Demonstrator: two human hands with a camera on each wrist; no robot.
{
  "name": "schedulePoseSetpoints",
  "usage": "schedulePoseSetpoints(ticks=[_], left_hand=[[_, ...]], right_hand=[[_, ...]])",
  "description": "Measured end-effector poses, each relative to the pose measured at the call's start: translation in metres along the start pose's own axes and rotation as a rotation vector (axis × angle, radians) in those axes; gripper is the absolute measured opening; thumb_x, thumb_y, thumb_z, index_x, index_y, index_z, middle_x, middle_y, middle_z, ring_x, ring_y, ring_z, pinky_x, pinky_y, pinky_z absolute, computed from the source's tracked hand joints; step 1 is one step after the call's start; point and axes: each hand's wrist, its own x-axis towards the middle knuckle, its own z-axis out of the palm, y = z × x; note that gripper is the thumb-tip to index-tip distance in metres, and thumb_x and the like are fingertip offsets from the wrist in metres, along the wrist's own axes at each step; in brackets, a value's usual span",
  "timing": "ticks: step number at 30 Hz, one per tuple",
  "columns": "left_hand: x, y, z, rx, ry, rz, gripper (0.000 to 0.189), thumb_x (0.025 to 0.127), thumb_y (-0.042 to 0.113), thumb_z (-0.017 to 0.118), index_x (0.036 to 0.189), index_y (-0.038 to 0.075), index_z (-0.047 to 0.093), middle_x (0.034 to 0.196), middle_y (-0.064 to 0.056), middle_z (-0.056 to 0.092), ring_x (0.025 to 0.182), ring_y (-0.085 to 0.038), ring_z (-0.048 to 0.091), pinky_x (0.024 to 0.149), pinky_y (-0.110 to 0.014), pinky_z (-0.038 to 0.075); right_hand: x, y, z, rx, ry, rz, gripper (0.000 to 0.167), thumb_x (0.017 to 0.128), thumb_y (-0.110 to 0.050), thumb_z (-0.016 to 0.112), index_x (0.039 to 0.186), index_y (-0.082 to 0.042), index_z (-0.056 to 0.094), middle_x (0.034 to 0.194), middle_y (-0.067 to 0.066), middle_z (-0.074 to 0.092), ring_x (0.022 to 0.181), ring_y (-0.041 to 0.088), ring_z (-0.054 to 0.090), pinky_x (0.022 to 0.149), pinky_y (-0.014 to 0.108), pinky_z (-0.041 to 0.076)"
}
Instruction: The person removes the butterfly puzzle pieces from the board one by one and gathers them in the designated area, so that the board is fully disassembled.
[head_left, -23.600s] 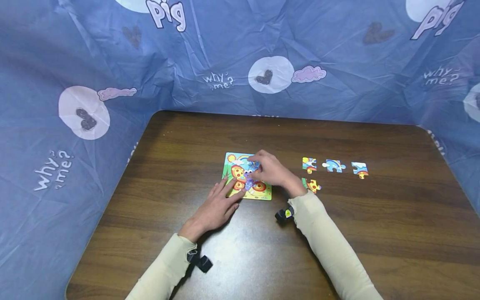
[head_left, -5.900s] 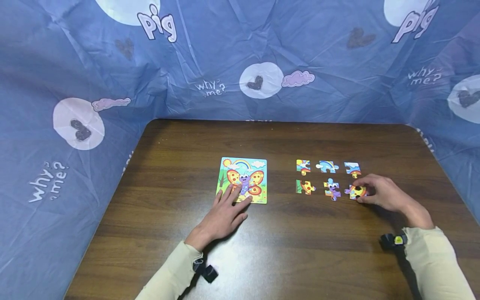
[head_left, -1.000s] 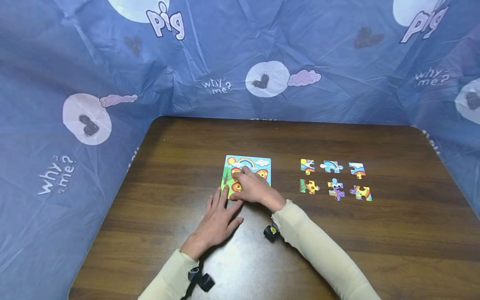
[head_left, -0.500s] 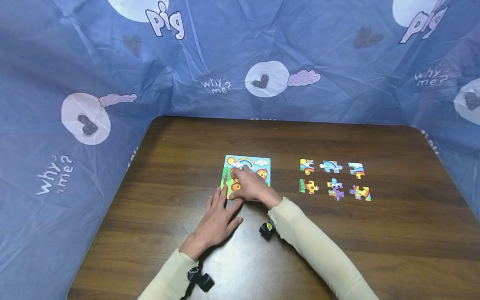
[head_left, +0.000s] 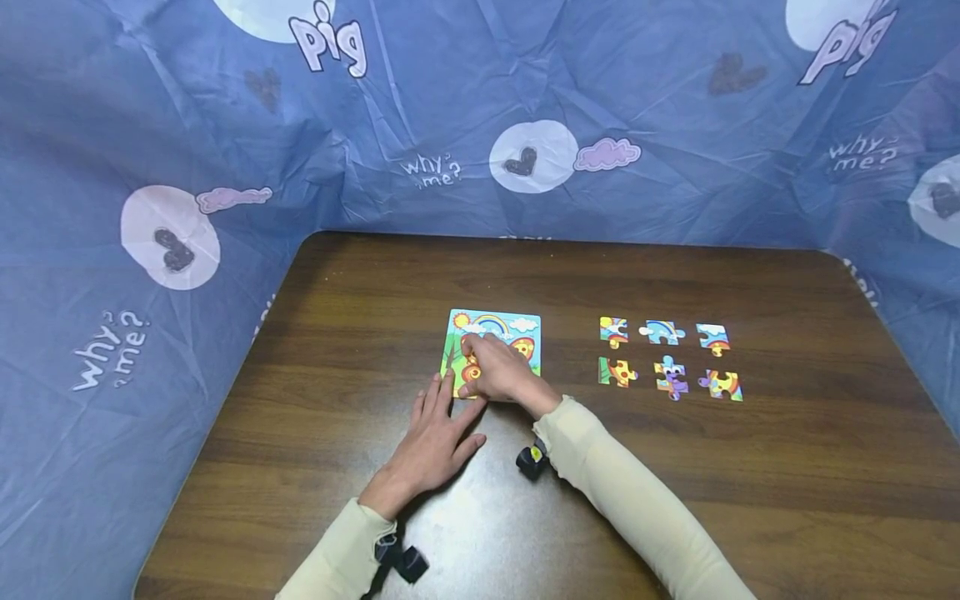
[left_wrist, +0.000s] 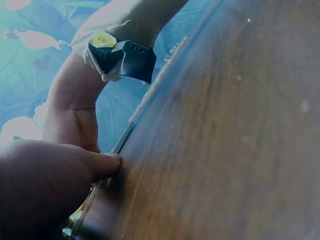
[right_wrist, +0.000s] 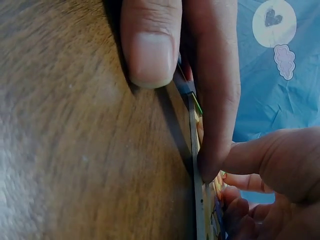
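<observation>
A square butterfly jigsaw board (head_left: 525, 323) lies flat on the wooden table. My left hand (head_left: 430, 450) rests at its near left edge, fingers straight and spread, fingertips touching the board. Over the board's lower part, my right hand (head_left: 500, 367) curls thumb and fingers around the lower-left puzzle piece (head_left: 471, 375). Much of the butterfly is hidden beneath it. In the right wrist view, the left index finger (right_wrist: 215, 115) presses the board's edge, with the right hand (right_wrist: 280, 165) behind. The left wrist view shows the left hand (left_wrist: 45, 185) dark and close.
Two rows of loose pieces lie right of the board: a sun piece (head_left: 613, 329), a rainbow piece (head_left: 663, 332), a cloud piece (head_left: 713, 337), a green wing piece (head_left: 617, 372), a purple body piece (head_left: 671, 378) and another wing piece (head_left: 722, 385). Blue cloth (head_left: 420, 100) hangs behind.
Since 23.6 s ago, the purple body piece and right wing piece have joined the lower row. My right hand has come left from that wing piece onto the board. Over the last second little moves.
</observation>
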Motion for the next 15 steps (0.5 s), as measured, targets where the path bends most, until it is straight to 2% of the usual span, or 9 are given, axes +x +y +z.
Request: schedulePoseSetpoints(ticks=[5,11,15], left_hand=[[0.0004,-0.0004,0.0,-0.014,-0.001,0.001,0.055,0.1,0.041,0.055,0.151,0.022,0.045,0.163,-0.034,0.015,0.151,-0.055,0.016,0.118,-0.071,0.021],[0.0007,0.0,-0.0006,-0.031,-0.012,-0.007,0.055,0.1,0.04,0.055,0.151,0.021,0.045,0.164,-0.034,0.011,0.151,-0.055,0.013,0.119,-0.071,0.019],[0.0004,0.0,-0.0007,-0.036,-0.018,-0.01,0.054,0.1,0.04,0.055,0.15,0.021,0.046,0.164,-0.034,0.01,0.152,-0.054,0.012,0.12,-0.07,0.018]], right_hand=[[0.0001,0.0001,0.0004,0.001,0.014,0.006,0.055,0.073,-0.031,0.09,0.114,-0.014,0.057,0.104,0.006,0.061,0.095,0.022,0.059,0.081,0.043,0.052],[-0.0004,0.0015,0.0012,0.018,0.023,-0.013,0.057,0.073,-0.03,0.09,0.115,-0.014,0.055,0.098,0.005,0.058,0.088,0.02,0.055,0.071,0.036,0.048],[-0.0005,0.0024,0.0024,0.01,0.032,-0.024,0.056,0.074,-0.031,0.089,0.115,-0.014,0.055,0.098,0.004,0.058,0.089,0.019,0.056,0.072,0.037,0.049]])
